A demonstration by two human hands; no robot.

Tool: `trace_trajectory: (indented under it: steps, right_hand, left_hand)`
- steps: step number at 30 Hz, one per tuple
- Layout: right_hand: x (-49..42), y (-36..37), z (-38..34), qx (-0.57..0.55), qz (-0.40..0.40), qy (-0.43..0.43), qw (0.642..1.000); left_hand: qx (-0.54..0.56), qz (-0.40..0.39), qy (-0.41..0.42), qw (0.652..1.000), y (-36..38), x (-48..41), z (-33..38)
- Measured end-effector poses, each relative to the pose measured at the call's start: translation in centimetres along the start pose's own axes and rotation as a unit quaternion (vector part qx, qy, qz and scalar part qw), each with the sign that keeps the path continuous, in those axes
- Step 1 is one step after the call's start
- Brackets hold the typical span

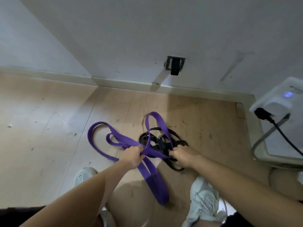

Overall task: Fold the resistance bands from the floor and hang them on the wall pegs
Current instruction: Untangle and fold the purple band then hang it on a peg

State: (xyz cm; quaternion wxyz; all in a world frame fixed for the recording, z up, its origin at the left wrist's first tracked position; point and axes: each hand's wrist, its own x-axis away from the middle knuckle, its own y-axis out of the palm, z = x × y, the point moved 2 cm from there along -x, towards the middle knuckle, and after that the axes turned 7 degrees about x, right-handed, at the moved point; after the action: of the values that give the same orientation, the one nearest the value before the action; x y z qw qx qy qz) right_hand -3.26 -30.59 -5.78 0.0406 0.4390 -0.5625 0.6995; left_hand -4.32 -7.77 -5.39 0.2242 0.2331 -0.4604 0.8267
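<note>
A wide purple resistance band (120, 138) loops over the wooden floor, one loop arching upward and one hanging down toward my feet. My left hand (133, 155) is closed around its gathered strands. My right hand (182, 156) grips the same purple band where it crosses a tangled pile of black bands (161, 141) lying on the floor. A black wall peg on a metal plate (175, 66) sticks out low on the white wall above the skirting board.
A white appliance (278, 104) with a blue light, a black plug and a cable stands at the right by the wall. My two pale shoes (204, 199) are on the floor below my arms. The wall corner juts out at left centre.
</note>
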Motion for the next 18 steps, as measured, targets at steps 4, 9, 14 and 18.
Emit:
trace_trajectory:
  steps: [4,9,14,18]
  right_hand:
    - [0.2,-2.6,0.3,-0.049,0.099,0.01,0.994]
    - [2.2,-9.4,2.5,-0.14,0.216,0.062,0.964]
    - [7.0,-17.1,5.5,-0.197,0.332,0.103,0.917]
    - [11.0,-21.4,7.9,-0.205,0.356,0.131,0.902]
  left_hand:
    - [0.126,-0.022,-0.011,0.992,-1.5,-0.3,-1.0]
    - [0.212,0.037,0.033,0.976,-8.7,0.3,-0.4]
    - [0.179,0.161,0.091,0.966,-18.7,2.4,2.6]
    - [0.149,0.192,0.141,0.96,-26.0,5.8,6.1]
